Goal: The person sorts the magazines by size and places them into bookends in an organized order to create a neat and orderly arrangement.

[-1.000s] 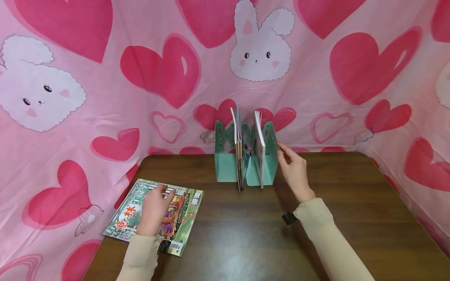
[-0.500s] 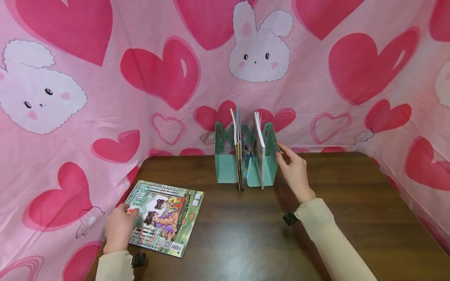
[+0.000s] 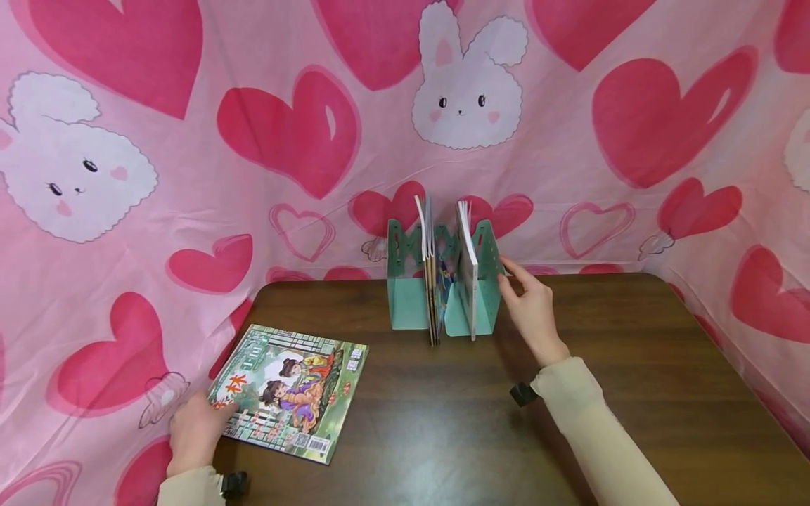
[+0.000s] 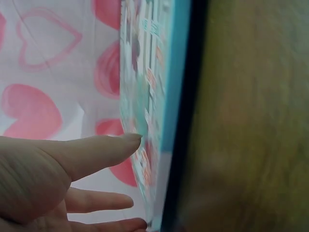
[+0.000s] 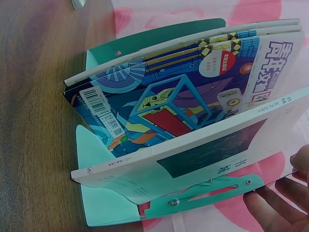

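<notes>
A magazine [image 3: 297, 393] with two cartoon figures on its green cover lies flat at the left of the table. At its left edge is my left hand [image 3: 197, 430], thumb [image 4: 104, 152] reaching over the cover and the other fingers extended toward the edge. A mint-green bookend rack [image 3: 408, 302] stands near the table's back edge, holding upright magazines. My right hand [image 3: 530, 309] pinches the rack's right side panel between thumb and fingers; the right wrist view shows the panel's edge running between them [image 5: 273, 208].
Several thin magazines [image 3: 430, 281] lean in the rack's middle, one with a blue illustrated cover [image 5: 169, 104]. A white book [image 3: 468, 274] stands at its right side. Behind the brown table [image 3: 430, 414] hangs a pink curtain [image 3: 380, 154] with hearts and rabbits.
My left hand has moved from above the magazine's cover leftward and toward me to its left edge, uncovering the picture. The magazine, the rack and my right hand have stayed in place.
</notes>
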Tool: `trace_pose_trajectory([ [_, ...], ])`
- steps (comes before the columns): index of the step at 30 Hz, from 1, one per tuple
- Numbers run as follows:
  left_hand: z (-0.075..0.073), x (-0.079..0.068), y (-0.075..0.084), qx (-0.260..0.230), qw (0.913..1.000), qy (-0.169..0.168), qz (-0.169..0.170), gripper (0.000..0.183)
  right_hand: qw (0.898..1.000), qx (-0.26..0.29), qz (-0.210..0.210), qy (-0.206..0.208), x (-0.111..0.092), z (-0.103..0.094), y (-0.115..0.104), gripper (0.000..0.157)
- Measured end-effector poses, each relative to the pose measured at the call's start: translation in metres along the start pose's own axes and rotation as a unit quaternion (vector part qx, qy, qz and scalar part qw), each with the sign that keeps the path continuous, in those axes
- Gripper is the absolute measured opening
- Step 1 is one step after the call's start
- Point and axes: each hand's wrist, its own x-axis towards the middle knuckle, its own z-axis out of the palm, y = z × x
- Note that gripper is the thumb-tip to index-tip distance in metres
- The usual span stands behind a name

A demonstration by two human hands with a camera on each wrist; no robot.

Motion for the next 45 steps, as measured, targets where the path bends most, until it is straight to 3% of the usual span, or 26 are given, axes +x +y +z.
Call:
trace_pose_trajectory([
  [5,-0.0004,0.0002,-0.0067,0.010,0.9998,-0.018,-0.002,0.063,1.000,0.004,-0.005,0.002,-0.0001,-0.0007,-0.0006,0.037],
  [11,-0.0021,-0.0005,-0.0061,-0.007,0.9993,-0.018,-0.033,0.063,1.000,-0.001,-0.003,0.007,0.0005,-0.0016,0.0004,0.036],
  [15,-0.0013,-0.0009,-0.0052,-0.037,0.9979,-0.008,-0.053,0.068,1.000,-0.005,0.002,0.010,0.0002,-0.0027,0.0012,0.036],
  [25,0.0012,0.0058,-0.0083,-0.149,0.9860,0.000,-0.074,0.109,1.000,-0.003,0.007,0.006,0.0001,-0.0026,-0.0003,0.037],
  [30,0.0053,0.0049,-0.0084,-0.182,0.9806,0.022,-0.071,0.113,1.000,-0.001,0.005,0.007,0.0003,-0.0013,-0.0008,0.037],
  [34,0.0063,0.0043,-0.0091,-0.196,0.9757,0.038,-0.090,0.113,1.000,-0.004,0.005,0.004,-0.0003,-0.0004,-0.0002,0.036],
  [37,0.0057,0.0040,-0.0099,-0.218,0.9687,0.051,-0.107,0.110,1.000,-0.003,0.006,0.003,-0.0007,0.0002,0.0003,0.036],
  [42,0.0057,0.0031,-0.0066,-0.282,0.9492,0.091,-0.106,0.106,1.000,0.002,0.005,0.004,-0.0006,0.0014,0.0005,0.036],
  [45,0.0058,0.0038,-0.0015,-0.374,0.9131,0.098,-0.130,0.101,1.000,0.001,0.007,0.005,-0.0003,0.0021,0.0002,0.037],
])
